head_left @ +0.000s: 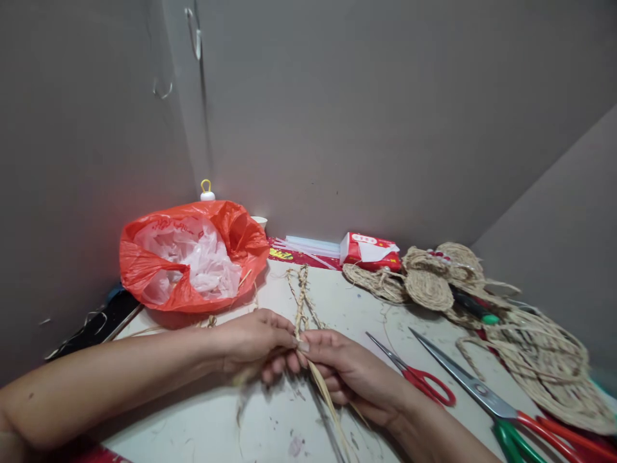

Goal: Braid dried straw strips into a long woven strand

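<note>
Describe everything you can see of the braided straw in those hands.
The braided straw is pale tan and looks like dry plant fibre. Its knobbly plaited part points away from the person over the white tabletop, with thinner twisted strands splaying beside it; whether the far end touches down is unclear. Flat loose strands trail, unbraided, toward the person. The left hand and right hand pinch it where the plaited and loose parts meet.

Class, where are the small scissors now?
In the head view, the small scissors lie on the table, right of centre, between the right hand and the larger scissors.
</note>
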A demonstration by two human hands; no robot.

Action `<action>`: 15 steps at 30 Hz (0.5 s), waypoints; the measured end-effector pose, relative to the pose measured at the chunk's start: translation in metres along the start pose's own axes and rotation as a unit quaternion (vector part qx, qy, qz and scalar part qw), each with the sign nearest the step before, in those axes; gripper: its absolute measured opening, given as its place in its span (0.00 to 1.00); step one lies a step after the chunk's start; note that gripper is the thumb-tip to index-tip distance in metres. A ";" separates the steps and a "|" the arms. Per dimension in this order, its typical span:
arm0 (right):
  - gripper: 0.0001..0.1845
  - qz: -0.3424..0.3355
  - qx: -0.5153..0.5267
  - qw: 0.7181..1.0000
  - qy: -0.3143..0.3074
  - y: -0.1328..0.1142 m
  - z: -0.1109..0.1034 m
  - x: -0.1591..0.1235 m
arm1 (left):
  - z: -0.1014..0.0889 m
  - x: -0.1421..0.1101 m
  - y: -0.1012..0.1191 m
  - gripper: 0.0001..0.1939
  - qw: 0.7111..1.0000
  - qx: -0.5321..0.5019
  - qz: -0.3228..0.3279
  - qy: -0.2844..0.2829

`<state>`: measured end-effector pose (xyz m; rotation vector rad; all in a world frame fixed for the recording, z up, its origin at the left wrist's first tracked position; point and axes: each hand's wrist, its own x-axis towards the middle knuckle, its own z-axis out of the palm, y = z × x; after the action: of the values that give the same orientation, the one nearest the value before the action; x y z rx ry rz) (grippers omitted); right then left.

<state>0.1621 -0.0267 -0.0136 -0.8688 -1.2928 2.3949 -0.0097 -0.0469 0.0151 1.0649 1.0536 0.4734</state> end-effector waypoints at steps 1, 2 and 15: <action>0.16 0.000 -0.001 1.000 0.006 0.000 -0.001 0.000 | 0.000 0.000 0.001 0.06 1.000 -0.004 -0.002 0.010; 0.16 -0.001 -0.004 1.000 0.014 0.000 -0.002 -0.001 | 0.000 0.000 0.002 0.04 1.000 0.001 0.005 0.025; 0.17 -0.019 -0.089 0.995 0.040 0.001 -0.004 -0.003 | -0.015 0.004 -0.008 0.12 0.997 0.067 0.035 -0.031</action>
<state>0.1670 -0.0259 -0.0155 -0.9699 -1.4934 2.2177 -0.0224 -0.0404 0.0049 1.2302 1.0056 0.4275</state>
